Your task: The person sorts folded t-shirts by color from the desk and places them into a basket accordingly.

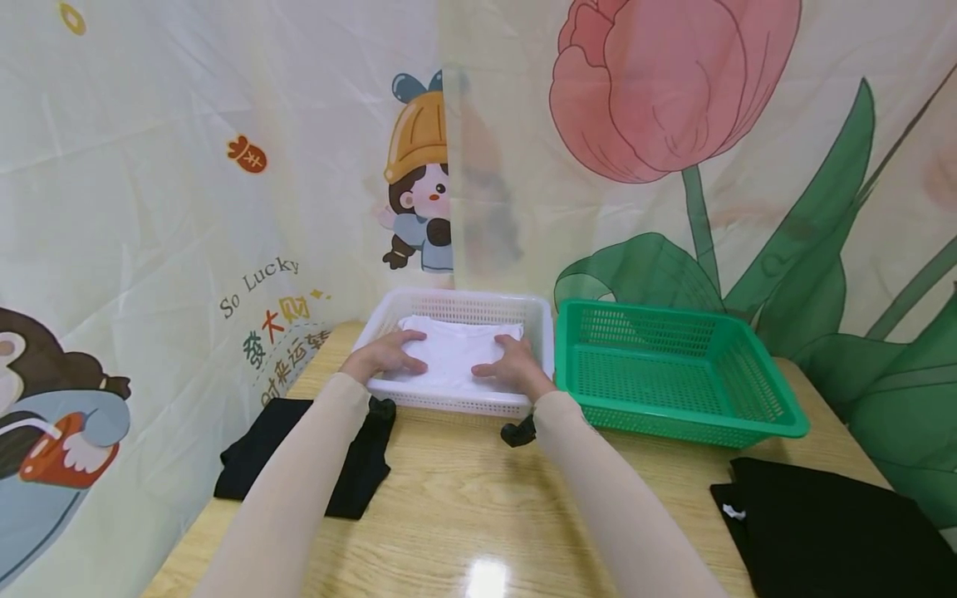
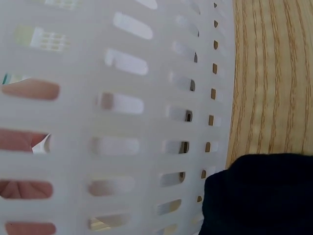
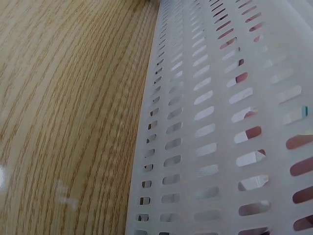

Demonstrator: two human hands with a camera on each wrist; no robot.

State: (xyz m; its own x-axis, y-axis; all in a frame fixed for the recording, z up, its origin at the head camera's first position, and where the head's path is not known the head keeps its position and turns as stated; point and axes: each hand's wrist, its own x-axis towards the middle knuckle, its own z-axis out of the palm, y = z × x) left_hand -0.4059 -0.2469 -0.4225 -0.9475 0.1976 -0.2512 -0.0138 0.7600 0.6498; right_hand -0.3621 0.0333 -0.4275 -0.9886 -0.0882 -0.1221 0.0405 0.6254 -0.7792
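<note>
A white folded cloth (image 1: 458,353) lies flat inside the white plastic basket (image 1: 449,400). At its left side, my left hand (image 1: 386,355) reaches over the near rim, thumb and forefinger spread and touching the cloth. Across from it, my right hand (image 1: 514,365) rests at the cloth's right side with thumb and forefinger apart. The other fingers of both hands are mostly hidden in the head view. Parts of the fingers (image 2: 30,89) show through the slots of the basket wall in the left wrist view, and likewise in the right wrist view.
A green plastic basket (image 1: 680,428) stands right of the white one. One black folded garment (image 1: 357,473) lies at the left, partly under my left forearm; another black garment (image 1: 837,531) with a small white tag lies at the front right. A printed curtain (image 1: 493,149) hangs behind the wooden table (image 1: 449,498).
</note>
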